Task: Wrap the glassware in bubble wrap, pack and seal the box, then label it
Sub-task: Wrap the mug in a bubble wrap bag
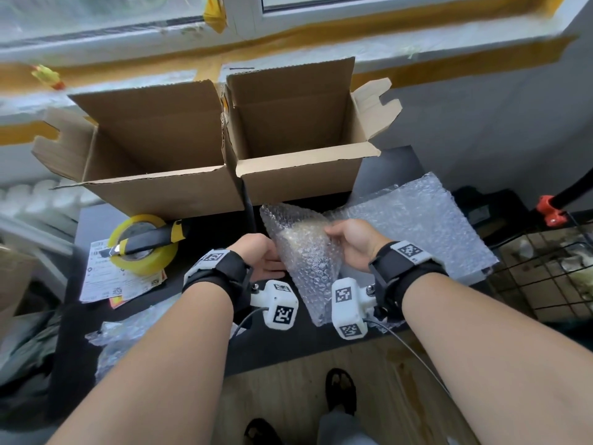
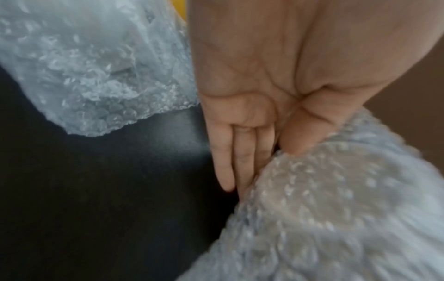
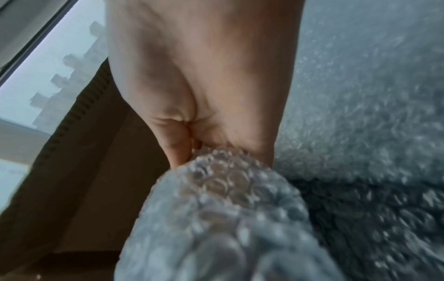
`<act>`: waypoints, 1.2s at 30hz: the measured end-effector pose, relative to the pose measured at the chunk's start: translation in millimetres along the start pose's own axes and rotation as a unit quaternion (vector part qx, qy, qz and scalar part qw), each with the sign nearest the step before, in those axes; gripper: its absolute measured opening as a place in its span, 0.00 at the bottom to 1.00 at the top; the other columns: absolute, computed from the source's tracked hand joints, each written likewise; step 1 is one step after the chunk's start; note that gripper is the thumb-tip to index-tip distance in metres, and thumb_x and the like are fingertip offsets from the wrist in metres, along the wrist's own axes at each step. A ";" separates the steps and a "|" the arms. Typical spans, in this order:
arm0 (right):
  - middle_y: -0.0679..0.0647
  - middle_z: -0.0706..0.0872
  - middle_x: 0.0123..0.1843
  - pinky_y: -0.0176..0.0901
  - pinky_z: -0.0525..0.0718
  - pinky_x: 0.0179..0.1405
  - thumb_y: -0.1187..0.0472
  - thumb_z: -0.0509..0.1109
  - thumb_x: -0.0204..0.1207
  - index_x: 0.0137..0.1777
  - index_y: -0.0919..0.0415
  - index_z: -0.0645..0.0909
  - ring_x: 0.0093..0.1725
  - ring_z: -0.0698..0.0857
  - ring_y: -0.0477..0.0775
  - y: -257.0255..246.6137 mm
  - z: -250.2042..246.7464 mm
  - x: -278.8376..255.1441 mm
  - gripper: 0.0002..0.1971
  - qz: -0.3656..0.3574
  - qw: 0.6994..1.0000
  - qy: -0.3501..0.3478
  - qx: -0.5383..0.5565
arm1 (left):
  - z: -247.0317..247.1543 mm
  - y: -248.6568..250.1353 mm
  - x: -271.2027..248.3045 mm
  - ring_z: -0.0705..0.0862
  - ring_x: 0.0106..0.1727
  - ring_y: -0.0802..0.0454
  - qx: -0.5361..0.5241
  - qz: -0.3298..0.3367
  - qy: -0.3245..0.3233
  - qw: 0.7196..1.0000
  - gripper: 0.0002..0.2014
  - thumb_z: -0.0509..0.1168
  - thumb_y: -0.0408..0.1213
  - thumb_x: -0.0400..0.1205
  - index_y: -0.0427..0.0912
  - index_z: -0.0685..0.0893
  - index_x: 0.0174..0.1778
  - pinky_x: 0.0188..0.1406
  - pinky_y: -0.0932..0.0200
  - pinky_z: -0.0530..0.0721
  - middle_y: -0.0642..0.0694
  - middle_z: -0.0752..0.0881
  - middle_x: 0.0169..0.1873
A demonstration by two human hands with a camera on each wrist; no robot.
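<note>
A bundle of bubble wrap (image 1: pixel 303 252) stood between the two hands above the middle of the black table (image 1: pixel 199 313), a pale shape, probably the glass, showing faintly through it. The right hand (image 1: pixel 351 240) pinched the wrap's upper edge between thumb and fingers, seemingly to pull the sheet round the bundle. The left hand (image 1: pixel 261 255) lay against the bundle's left side with straight fingers, thumb pressed into the bubbles, apparently steadying it while the wrap was drawn over.

A flat sheet of bubble wrap (image 1: pixel 423 226) lay on the table's right side, likely kept ready for more wrapping, and a crumpled piece (image 1: pixel 128 335) sat at the near left edge.

Two open cardboard boxes (image 1: pixel 298 139) stood side by side along the table's far edge, flaps up, placed within reach for packing. Near the left edge one roll of yellow tape (image 1: pixel 142 245) rested on a small pile of printed labels (image 1: pixel 106 274), with one knife (image 1: pixel 149 240) laid across the roll, presumably set aside for sealing and labelling.

Counted: two boxes, one tape roll, one knife, three pieces of bubble wrap.
</note>
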State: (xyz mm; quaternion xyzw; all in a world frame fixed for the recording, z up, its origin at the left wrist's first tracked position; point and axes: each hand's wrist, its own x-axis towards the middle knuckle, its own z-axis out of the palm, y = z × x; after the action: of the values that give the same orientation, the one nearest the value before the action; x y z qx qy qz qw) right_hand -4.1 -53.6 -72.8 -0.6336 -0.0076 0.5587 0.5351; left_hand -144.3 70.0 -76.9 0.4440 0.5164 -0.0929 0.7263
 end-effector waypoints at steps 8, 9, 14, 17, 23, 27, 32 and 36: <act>0.67 0.84 0.59 0.56 0.81 0.56 0.68 0.52 0.86 0.73 0.76 0.72 0.55 0.84 0.62 -9.1 15.1 -15.0 0.19 0.032 0.988 -0.065 0.134 | -21.2 4.4 -17.5 0.79 0.47 0.40 -0.080 0.005 -0.102 0.992 0.35 0.69 0.37 0.65 0.38 0.73 0.71 0.56 0.42 0.77 0.38 0.80 0.47; 0.67 0.85 0.59 0.56 0.80 0.57 0.68 0.52 0.86 0.73 0.76 0.72 0.56 0.84 0.63 -9.2 15.8 -16.3 0.19 0.032 0.985 -0.077 0.151 | -23.1 3.9 -18.9 0.77 0.53 0.38 -0.092 0.006 -0.121 0.988 0.37 0.70 0.39 0.66 0.38 0.73 0.74 0.58 0.40 0.76 0.36 0.79 0.53; 0.67 0.83 0.63 0.56 0.79 0.60 0.68 0.51 0.86 0.72 0.74 0.73 0.60 0.83 0.63 -10.4 24.0 -17.3 0.19 0.031 0.980 -0.113 0.160 | -21.2 -1.3 -28.3 0.79 0.64 0.34 -0.125 0.054 -0.155 0.979 0.35 0.66 0.41 0.68 0.38 0.75 0.75 0.65 0.36 0.78 0.34 0.80 0.67; 0.62 0.82 0.52 0.53 0.82 0.50 0.71 0.54 0.84 0.71 0.64 0.76 0.46 0.82 0.57 -12.4 31.4 -15.9 0.18 -0.013 0.995 -0.087 0.057 | -20.8 -1.2 -32.8 0.80 0.64 0.34 -0.144 0.060 -0.117 0.981 0.39 0.72 0.44 0.64 0.39 0.76 0.74 0.66 0.37 0.77 0.34 0.81 0.67; 0.58 0.86 0.62 0.48 0.86 0.45 0.42 0.79 0.65 0.68 0.61 0.75 0.57 0.86 0.53 -16.3 49.0 -20.0 0.36 -0.038 0.983 -0.048 -0.174 | -25.0 8.2 -42.5 0.87 0.41 0.42 -0.076 0.063 -0.061 0.993 0.24 0.64 0.35 0.75 0.41 0.77 0.69 0.35 0.49 0.88 0.36 0.84 0.54; 0.62 0.86 0.62 0.55 0.89 0.54 0.49 0.87 0.52 0.75 0.66 0.69 0.56 0.89 0.58 -15.8 46.6 -13.3 0.52 -0.062 0.976 -0.028 -0.207 | -25.4 2.6 -42.6 0.86 0.45 0.40 -0.125 0.105 -0.037 0.986 0.27 0.68 0.42 0.71 0.40 0.81 0.67 0.45 0.46 0.87 0.36 0.84 0.54; 0.57 0.90 0.51 0.46 0.84 0.43 0.58 0.79 0.68 0.60 0.62 0.84 0.49 0.87 0.55 -21.5 37.4 -17.7 0.21 -0.045 0.992 -0.029 -0.113 | -39.1 0.5 -34.7 0.83 0.48 0.36 -0.166 0.076 0.012 0.983 0.22 0.56 0.52 0.84 0.41 0.76 0.67 0.48 0.45 0.82 0.33 0.83 0.52; 0.55 0.86 0.41 0.44 0.83 0.37 0.56 0.75 0.71 0.55 0.60 0.86 0.40 0.82 0.55 -20.6 34.1 -23.0 0.14 -0.018 0.999 -0.026 -0.030 | -44.5 -6.7 -32.2 0.80 0.43 0.35 -0.021 -0.003 0.023 1.000 0.20 0.55 0.51 0.84 0.37 0.80 0.56 0.55 0.43 0.77 0.33 0.81 0.49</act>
State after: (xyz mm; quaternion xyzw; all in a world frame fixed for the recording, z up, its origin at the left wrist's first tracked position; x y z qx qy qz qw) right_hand -25.1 -36.0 -35.8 -0.6342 -0.0497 0.5648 0.5257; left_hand -192.5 88.5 -57.0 0.4290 0.5357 -0.0735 0.7236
